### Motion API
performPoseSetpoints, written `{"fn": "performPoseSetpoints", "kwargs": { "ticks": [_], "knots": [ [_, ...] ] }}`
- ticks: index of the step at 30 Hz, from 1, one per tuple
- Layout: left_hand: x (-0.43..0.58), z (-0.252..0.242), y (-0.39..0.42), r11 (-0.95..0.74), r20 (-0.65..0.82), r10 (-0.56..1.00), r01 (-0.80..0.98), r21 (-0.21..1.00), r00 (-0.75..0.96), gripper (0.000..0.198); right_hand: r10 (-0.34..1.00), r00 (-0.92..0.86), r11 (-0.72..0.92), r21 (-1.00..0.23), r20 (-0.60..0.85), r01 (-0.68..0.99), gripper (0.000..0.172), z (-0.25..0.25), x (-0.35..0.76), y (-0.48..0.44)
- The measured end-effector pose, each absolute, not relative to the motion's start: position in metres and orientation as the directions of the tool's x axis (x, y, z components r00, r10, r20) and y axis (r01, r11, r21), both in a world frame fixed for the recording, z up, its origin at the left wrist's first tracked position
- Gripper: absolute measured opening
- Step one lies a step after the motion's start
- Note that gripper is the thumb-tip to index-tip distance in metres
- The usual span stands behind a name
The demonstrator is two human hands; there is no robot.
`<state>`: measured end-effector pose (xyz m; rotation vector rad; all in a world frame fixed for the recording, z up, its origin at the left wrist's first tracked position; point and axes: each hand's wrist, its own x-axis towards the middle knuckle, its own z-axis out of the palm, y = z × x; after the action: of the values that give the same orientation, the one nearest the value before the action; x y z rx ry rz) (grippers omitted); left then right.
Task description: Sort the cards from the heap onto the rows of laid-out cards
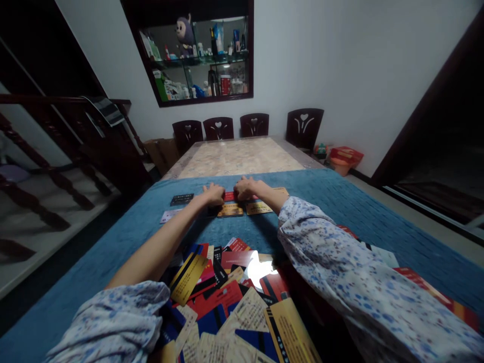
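Observation:
Between my two hands lies a red card (229,195) in the far row on the blue cloth. My left hand (214,194) is at its left end with fingers bent, and my right hand (244,188) is curled over its right end. The fingertips are partly hidden. In front of them lie a gold card stack (230,210) and another gold card (258,207). To the left are a black card (182,199) and a pale purple card (169,216). Beneath my forearms spreads a loose heap of mixed cards (223,297), many overlapping, with a bright glare on it.
The blue cloth (313,222) covers the near part of the long table (242,156). More cards (423,282) lie beside my right sleeve. Dark chairs (304,128) stand at the far end. A wooden railing (49,161) is on the left, an orange bin (342,162) on the right.

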<state>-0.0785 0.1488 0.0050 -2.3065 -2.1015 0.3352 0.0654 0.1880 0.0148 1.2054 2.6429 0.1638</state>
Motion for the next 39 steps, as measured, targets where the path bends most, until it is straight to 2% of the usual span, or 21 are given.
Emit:
{"fn": "performPoseSetpoints", "kwargs": {
  "ticks": [9,16,20,27,33,35,39],
  "knots": [
    [-0.074,0.002,0.150,-0.082,-0.173,0.983,0.985,-0.154,0.055,0.040,0.755,-0.634,0.655,0.202,-0.168,0.728,0.027,0.019,0.061,0.183],
    [-0.077,0.004,0.147,-0.090,-0.141,0.988,0.978,-0.189,0.063,0.045,0.753,-0.643,0.657,0.230,-0.143,0.718,0.036,0.014,0.062,0.186],
    [-0.080,0.005,0.147,-0.115,-0.111,0.989,0.979,-0.166,0.097,0.051,0.729,-0.677,0.677,0.259,-0.104,0.689,0.040,0.012,0.068,0.191],
    [-0.075,0.014,0.138,-0.145,-0.036,0.989,0.981,-0.130,0.141,0.051,0.695,-0.717,0.710,0.203,-0.051,0.674,0.049,0.027,0.089,0.187],
    [-0.065,0.022,0.120,-0.242,0.095,0.963,0.965,-0.102,0.251,0.037,0.688,-0.725,0.712,0.190,0.003,0.676,0.030,0.042,0.109,0.170],
    [-0.058,0.023,0.113,-0.264,0.133,0.952,0.959,-0.099,0.276,0.031,0.694,-0.719,0.701,0.198,0.034,0.686,0.030,0.045,0.116,0.163],
    [-0.040,0.023,0.100,-0.294,0.176,0.934,0.949,-0.111,0.310,0.031,0.694,-0.718,0.694,0.213,0.060,0.688,0.031,0.050,0.135,0.145]
  ]
}}
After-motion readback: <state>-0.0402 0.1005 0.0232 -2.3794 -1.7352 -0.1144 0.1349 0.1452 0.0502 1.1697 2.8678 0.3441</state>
